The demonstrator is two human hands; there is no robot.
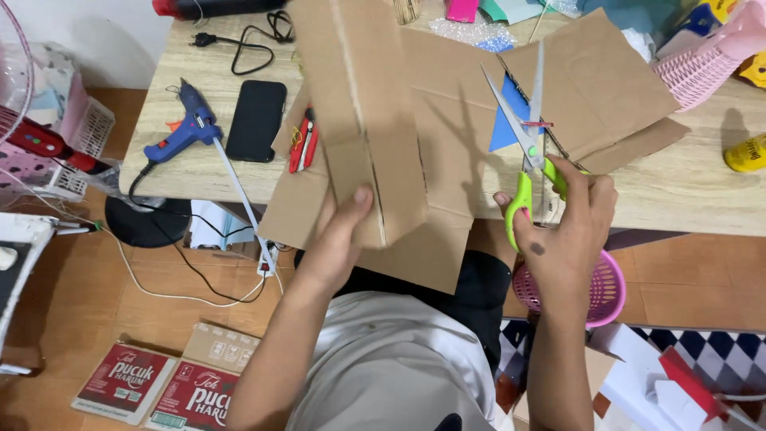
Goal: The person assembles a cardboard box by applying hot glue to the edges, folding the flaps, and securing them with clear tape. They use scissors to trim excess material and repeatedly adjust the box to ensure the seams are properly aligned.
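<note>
Head view, looking down over a wooden table [686, 191]. The left hand [339, 239] grips the near edge of a large flattened cardboard sheet [447, 128], thumb on top and the other fingers hidden beneath, tilting a folded panel of it upward. The sheet lies across the table's middle and overhangs its near edge. The right hand [570, 227] holds green-handled scissors [528, 136], fingers through the loops; the blades stand open in a narrow V, pointing away over the right part of the cardboard. A blue paper triangle [504, 120] lies just left of the blades; whether they touch it is unclear. To the left on the table rest a blue glue gun [185, 128], a black phone [256, 120] and a red utility knife [303, 142] at the cardboard's edge. A pink basket [606, 291] sits below the right hand, off the table.
</note>
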